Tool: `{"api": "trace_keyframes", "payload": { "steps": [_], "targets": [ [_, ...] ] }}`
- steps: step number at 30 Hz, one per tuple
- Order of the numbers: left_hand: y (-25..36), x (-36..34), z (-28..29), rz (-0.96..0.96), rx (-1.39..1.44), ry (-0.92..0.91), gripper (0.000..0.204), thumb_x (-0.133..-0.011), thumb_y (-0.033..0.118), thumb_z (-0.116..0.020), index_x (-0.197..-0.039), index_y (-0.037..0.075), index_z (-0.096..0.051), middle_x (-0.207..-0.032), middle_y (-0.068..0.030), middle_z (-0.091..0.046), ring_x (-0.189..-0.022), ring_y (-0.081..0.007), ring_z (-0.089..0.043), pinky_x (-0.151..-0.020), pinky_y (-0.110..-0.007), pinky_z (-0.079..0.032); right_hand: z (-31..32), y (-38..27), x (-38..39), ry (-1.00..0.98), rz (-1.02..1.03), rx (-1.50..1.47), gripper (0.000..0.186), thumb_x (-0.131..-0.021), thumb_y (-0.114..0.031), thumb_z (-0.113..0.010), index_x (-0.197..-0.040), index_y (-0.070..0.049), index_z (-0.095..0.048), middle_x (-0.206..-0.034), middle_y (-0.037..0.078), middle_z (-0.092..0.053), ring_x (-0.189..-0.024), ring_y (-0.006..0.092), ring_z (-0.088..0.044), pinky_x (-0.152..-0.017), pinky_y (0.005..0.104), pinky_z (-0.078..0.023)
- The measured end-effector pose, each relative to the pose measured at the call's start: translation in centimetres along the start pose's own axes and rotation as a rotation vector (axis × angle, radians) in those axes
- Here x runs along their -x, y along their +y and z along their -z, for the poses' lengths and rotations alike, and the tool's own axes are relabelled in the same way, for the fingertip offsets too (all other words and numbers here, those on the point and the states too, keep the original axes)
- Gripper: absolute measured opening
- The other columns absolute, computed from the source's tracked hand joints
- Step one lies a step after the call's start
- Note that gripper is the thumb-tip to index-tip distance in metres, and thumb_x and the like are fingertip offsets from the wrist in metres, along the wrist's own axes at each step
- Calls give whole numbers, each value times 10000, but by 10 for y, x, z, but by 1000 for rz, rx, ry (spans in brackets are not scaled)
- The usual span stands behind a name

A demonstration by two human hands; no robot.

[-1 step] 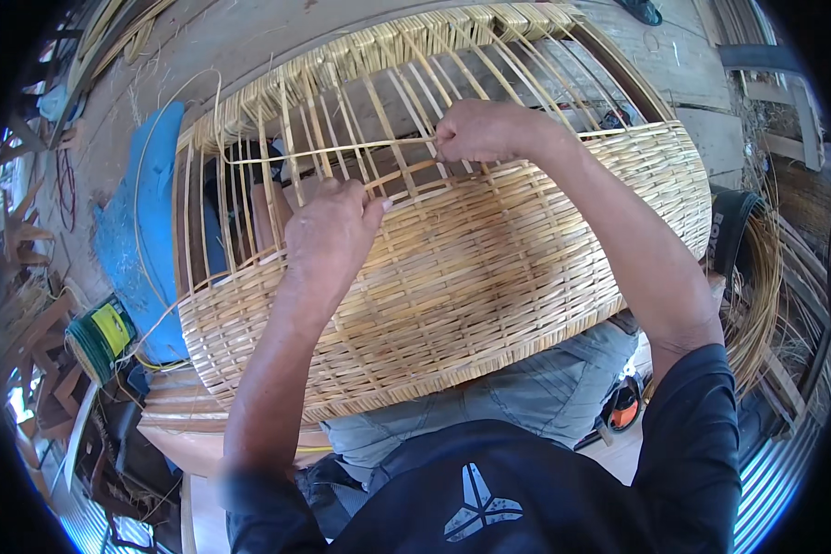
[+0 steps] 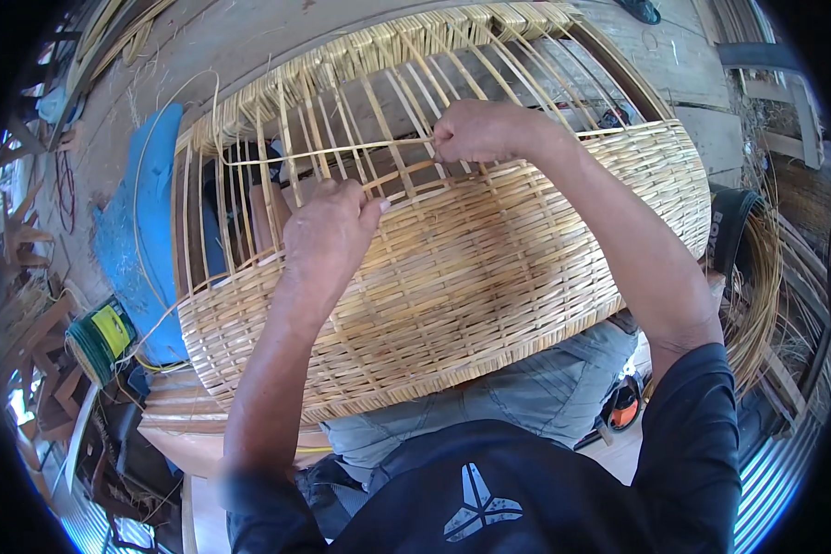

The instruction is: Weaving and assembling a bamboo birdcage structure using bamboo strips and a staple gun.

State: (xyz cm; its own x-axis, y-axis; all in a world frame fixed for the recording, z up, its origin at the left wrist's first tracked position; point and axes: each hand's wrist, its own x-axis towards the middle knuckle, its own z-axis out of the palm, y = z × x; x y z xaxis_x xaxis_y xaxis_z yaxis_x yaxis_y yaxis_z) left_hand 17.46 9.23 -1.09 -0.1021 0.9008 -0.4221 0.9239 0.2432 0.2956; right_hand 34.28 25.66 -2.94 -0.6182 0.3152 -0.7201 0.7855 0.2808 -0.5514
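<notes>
A curved rattan piece lies across my lap, with a tightly woven band (image 2: 452, 277) nearest me, upright stakes (image 2: 286, 138) left bare beyond it and a wrapped far rim (image 2: 369, 42). My right hand (image 2: 485, 131) is closed, pinching a thin pale cane strip (image 2: 342, 148) that crosses the stakes toward the left and loops upward. My left hand (image 2: 328, 235) is curled at the top of the woven band, among the stakes, with its thumb on the band's edge. What lies under its fingertips is partly hidden.
At the left are a blue padded piece (image 2: 134, 212), a green spool (image 2: 97, 343) and wooden offcuts (image 2: 42, 360). At the right, a coil of cane (image 2: 755, 286) lies beside loose planks. An orange-and-black tool (image 2: 625, 397) sits below the rattan piece's right end. A plank floor (image 2: 203, 42) surrounds the work.
</notes>
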Motion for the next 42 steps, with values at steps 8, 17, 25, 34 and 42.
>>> {"api": "trace_keyframes", "payload": {
  "steps": [8,17,25,34,42],
  "targets": [
    [-7,-5,-3,116,214,-28,396,-883,419,-648,-845,25,-640,-838,-165,-659,-782,-363,-656,-700,-451,-498,-14,-12,-6,57,-8,227,344,-882,-329,-609,-775,-10,-683,-668,130,-634,-643,261,-616,-681,413,-481],
    [-10,-3,2,65,302,-112,287,-889,278,-636,-838,-4,-642,-824,-195,-630,-753,-365,-613,-698,-430,-468,-14,-2,4,-24,92,99,255,-824,-224,-568,-789,8,-670,-767,185,-646,-698,311,-606,-726,426,-490],
    [-9,-7,2,46,256,-135,284,-881,265,-635,-845,-17,-634,-845,-209,-622,-787,-367,-611,-718,-427,-465,-14,1,5,7,47,44,250,-824,-236,-607,-899,-25,-719,-847,156,-700,-798,284,-671,-759,380,-511],
    [-16,-11,-3,112,212,-172,358,-894,337,-601,-822,-14,-619,-756,-220,-596,-705,-359,-595,-694,-431,-455,-25,16,15,395,169,86,319,-872,-350,-661,-1020,-70,-692,-999,143,-691,-899,290,-670,-783,389,-530],
    [-30,-22,-14,49,249,-199,393,-913,293,-621,-734,-17,-458,-635,-88,-362,-618,-143,-342,-591,-330,-346,-119,176,296,1287,-270,-91,420,-936,-122,-597,-1352,-102,-544,-1177,103,-604,-958,141,-603,-772,278,-511]
  ]
}}
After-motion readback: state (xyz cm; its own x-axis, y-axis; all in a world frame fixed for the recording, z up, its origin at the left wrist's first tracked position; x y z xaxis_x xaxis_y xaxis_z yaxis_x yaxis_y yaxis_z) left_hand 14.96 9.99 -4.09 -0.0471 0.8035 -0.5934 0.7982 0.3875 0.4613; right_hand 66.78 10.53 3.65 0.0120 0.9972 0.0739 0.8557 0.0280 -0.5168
